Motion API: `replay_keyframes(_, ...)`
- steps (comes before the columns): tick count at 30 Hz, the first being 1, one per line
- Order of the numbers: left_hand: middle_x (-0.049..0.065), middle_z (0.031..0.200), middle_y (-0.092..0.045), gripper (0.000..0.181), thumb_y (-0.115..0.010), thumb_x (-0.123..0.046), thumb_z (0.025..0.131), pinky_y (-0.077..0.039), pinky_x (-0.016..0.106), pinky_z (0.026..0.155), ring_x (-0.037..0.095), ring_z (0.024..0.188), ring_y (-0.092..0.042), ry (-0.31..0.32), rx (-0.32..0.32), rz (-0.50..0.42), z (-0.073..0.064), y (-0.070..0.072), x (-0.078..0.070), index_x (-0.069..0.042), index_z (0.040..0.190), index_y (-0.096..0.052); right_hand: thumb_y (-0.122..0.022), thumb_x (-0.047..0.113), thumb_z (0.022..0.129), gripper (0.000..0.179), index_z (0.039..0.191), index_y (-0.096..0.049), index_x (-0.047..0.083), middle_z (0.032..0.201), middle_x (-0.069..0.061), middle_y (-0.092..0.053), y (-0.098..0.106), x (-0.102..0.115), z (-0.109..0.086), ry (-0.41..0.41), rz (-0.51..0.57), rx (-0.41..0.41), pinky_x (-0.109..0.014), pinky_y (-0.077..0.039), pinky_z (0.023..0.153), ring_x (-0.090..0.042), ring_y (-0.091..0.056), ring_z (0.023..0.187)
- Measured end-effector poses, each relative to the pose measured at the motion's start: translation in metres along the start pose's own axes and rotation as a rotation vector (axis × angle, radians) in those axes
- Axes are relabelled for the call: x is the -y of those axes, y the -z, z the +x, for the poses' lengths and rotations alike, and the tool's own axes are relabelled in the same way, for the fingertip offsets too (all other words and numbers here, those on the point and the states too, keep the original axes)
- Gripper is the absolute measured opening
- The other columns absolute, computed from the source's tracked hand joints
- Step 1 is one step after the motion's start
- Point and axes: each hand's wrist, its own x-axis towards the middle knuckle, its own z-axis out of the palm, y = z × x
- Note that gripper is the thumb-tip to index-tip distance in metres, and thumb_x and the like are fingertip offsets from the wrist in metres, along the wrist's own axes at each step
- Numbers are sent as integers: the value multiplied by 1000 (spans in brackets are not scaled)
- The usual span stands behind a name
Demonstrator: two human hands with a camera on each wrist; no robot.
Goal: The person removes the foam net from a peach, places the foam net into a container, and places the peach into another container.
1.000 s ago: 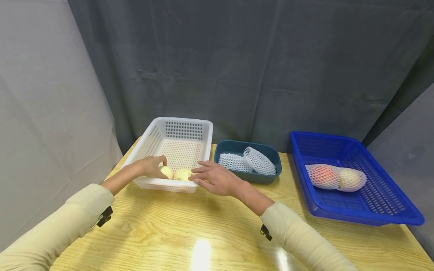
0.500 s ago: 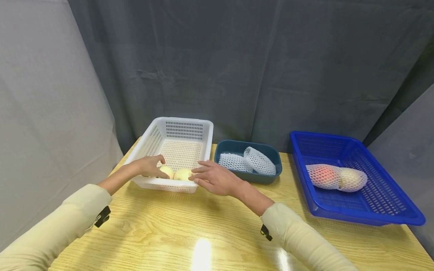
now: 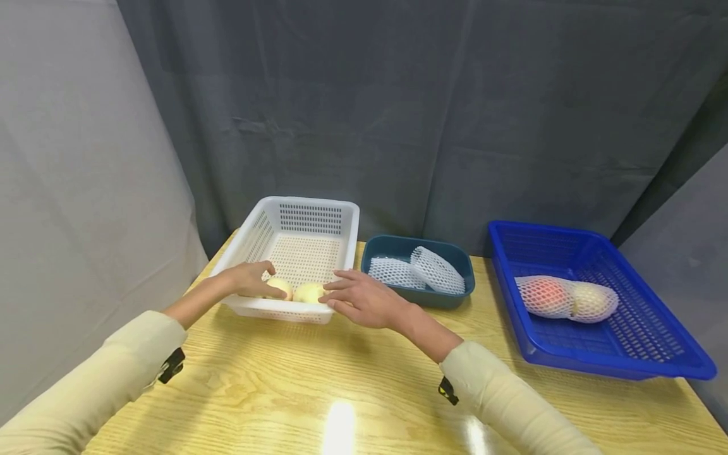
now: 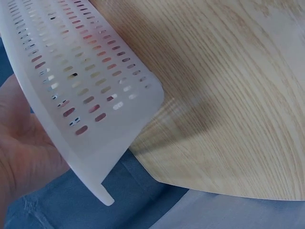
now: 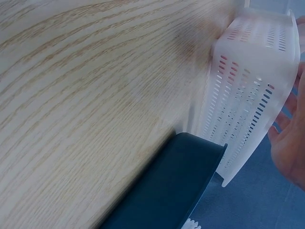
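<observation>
Two pale yellow round fruits lie side by side at the near end of a white plastic basket (image 3: 313, 215). My left hand (image 3: 244, 279) reaches into the basket and curls round the left fruit (image 3: 280, 287), thumb across its front; its other fingers are partly hidden. My right hand (image 3: 364, 298) reaches over the basket's right near corner, its fingers extended to the right side of the right fruit (image 3: 309, 292). Both wrist views show the basket's slotted wall from outside, with the left hand (image 4: 24, 143) and the right hand (image 5: 290, 138) beyond its rim.
A dark teal tray (image 3: 418, 297) with two white foam net sleeves (image 3: 436, 270) stands right of the white basket. Farther right, a blue basket (image 3: 603, 360) holds a reddish fruit (image 3: 543, 296) and a pale fruit (image 3: 588, 301) in netting. Grey curtains (image 3: 364, 114) hang behind the wooden table (image 3: 273, 379).
My left hand has shifted slightly left, and its thumb now lies farther across the front of the left fruit. The right hand stays nearly still.
</observation>
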Motion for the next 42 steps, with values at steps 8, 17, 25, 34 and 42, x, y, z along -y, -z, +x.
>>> replay_keyframes(8, 26, 125, -59, 76, -67, -55, 89, -49, 51, 88, 43, 117, -55, 5, -9, 8, 1, -2, 2, 2, 135, -48, -41, 34, 108, 39, 132, -68, 19, 140, -3, -58, 2, 1, 0, 0, 1, 3, -44, -20, 119, -26, -33, 144)
replay_keyframes(17, 15, 107, -65, 74, -64, -53, 93, -49, 47, 86, 35, 106, -59, -1, -23, -5, 2, -3, 0, 3, 137, -46, -42, 34, 108, 39, 132, -67, 17, 142, -5, -56, 4, 3, -1, -24, -10, 27, -45, -22, 118, -32, -35, 143)
replay_keyframes(25, 29, 119, -61, 70, -62, -43, 96, -48, 51, 91, 42, 112, -58, -107, -131, -39, 5, -2, -6, 9, 138, -42, -51, 28, 105, 38, 136, -63, 10, 142, -10, -56, 21, 6, -7, -76, -31, -27, -49, -27, 116, -36, -38, 140)
replay_keyframes(34, 35, 137, -44, 67, -57, -39, 100, -42, 63, 97, 49, 125, -46, -153, -357, -29, 18, -10, -23, 0, 149, -37, -59, 24, 102, 36, 134, -64, 10, 140, -11, -57, 43, -3, -21, -136, -127, -75, -56, -28, 113, -38, -43, 136)
replay_keyframes(42, 25, 144, -44, 58, -57, -39, 100, -47, 64, 91, 45, 127, -46, -206, -487, -28, 25, -11, -48, -13, 151, -41, -54, 35, 104, 42, 143, -58, 18, 149, -7, -49, 62, -11, -43, -297, -89, -36, -65, -23, 111, -36, -32, 143)
